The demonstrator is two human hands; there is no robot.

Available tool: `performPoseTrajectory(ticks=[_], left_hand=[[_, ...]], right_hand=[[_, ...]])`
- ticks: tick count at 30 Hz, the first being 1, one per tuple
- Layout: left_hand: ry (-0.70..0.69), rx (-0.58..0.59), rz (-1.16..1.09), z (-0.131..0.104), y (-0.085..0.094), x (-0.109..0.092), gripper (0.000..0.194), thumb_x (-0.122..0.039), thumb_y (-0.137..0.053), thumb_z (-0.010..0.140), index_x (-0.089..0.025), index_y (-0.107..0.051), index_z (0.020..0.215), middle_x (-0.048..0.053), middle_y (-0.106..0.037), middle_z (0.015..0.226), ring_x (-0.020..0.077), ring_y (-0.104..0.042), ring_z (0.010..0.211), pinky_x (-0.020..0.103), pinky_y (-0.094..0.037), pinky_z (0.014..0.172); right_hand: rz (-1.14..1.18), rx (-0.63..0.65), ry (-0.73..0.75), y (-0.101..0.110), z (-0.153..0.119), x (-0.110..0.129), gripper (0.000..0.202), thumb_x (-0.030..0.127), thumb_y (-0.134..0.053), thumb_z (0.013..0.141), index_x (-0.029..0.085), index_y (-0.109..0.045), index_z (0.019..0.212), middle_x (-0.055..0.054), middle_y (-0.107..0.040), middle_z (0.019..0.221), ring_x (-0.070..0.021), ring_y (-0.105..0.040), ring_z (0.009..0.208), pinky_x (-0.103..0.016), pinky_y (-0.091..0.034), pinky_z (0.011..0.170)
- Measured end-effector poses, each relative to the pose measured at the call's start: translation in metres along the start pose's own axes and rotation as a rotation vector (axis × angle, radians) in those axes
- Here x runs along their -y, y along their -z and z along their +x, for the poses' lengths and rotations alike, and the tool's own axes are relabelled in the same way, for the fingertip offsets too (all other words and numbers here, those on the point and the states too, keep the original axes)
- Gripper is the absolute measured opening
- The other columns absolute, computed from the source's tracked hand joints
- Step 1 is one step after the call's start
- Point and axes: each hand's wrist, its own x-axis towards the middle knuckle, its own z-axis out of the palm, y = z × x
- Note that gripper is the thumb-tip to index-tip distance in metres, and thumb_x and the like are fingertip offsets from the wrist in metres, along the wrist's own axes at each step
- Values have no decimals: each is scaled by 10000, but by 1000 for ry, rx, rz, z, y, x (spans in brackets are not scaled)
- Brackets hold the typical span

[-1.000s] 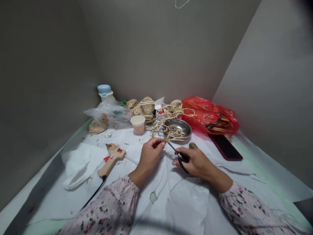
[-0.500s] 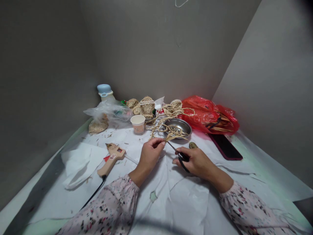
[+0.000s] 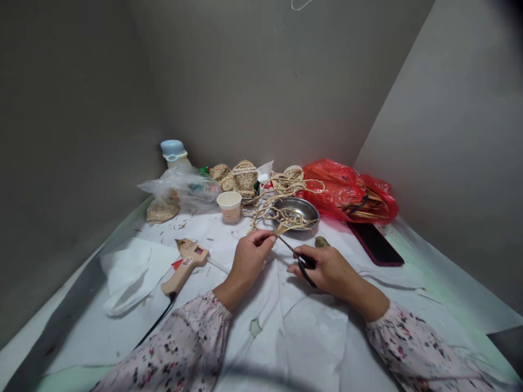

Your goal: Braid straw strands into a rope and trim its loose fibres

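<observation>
My left hand (image 3: 255, 253) pinches the near end of a braided straw cord (image 3: 261, 213), just in front of a steel bowl (image 3: 307, 209). The cord loops up from my fingers, over the bowl's left side and on toward the back. In my right hand (image 3: 327, 268) is a pair of black-handled scissors (image 3: 304, 265), gripped by the handles. Their blades point up and left, with the tips at the cord end by my left fingertips. Whether the blades touch the straw I cannot tell. Loose straw ends (image 3: 292, 224) lie over the bowl's near rim.
Left of my hands lies a tan glue gun (image 3: 186, 267) with a black cable. Beyond stand a paper cup (image 3: 229, 207), coiled straw pieces (image 3: 245, 177), a plastic bag (image 3: 183, 188) and a blue-lidded bottle (image 3: 174, 149). At right are a red bag (image 3: 335, 188) and a phone (image 3: 376, 245).
Both hands, the scissors and the cord keep almost the same places. The whole view has shifted very slightly.
</observation>
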Motion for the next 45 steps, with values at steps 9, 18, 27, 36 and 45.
performPoseTrajectory(ticks=[9,18,27,36,45], left_hand=[[-45,21,46,0,-1,0,140,-307,-660,739,-198,-745,757,43,-680,806,190,-590,745,279,-434,684],[-45,48,61,-1,-1,-2,142,-314,-644,743,-197,-724,729,32,-651,764,184,-572,720,284,-426,683],[-57,60,95,-1,-1,-1,154,-298,-616,766,-180,-713,752,37,-649,795,180,-571,760,274,-419,687],[-87,69,113,0,-1,0,162,-295,-605,769,-177,-713,745,36,-639,786,180,-567,771,269,-417,690],[-84,81,146,-1,-2,-4,165,-287,-592,767,-173,-695,707,33,-622,765,180,-552,763,282,-403,707]], right_hand=[[13,15,-26,1,0,1,245,466,-614,820,223,-636,836,5,-636,624,-144,-541,572,-272,-366,627],[-8,11,-29,2,0,3,262,479,-606,828,221,-600,781,26,-577,580,-130,-492,533,-265,-349,612],[-16,18,-41,4,-1,7,267,467,-603,837,214,-576,754,30,-576,579,-121,-474,534,-260,-339,631],[-17,20,-42,3,-1,5,266,465,-593,842,215,-568,754,36,-567,578,-119,-460,538,-263,-331,653],[13,33,-72,0,0,2,255,464,-640,806,220,-576,765,37,-567,585,-124,-462,554,-266,-328,653]])
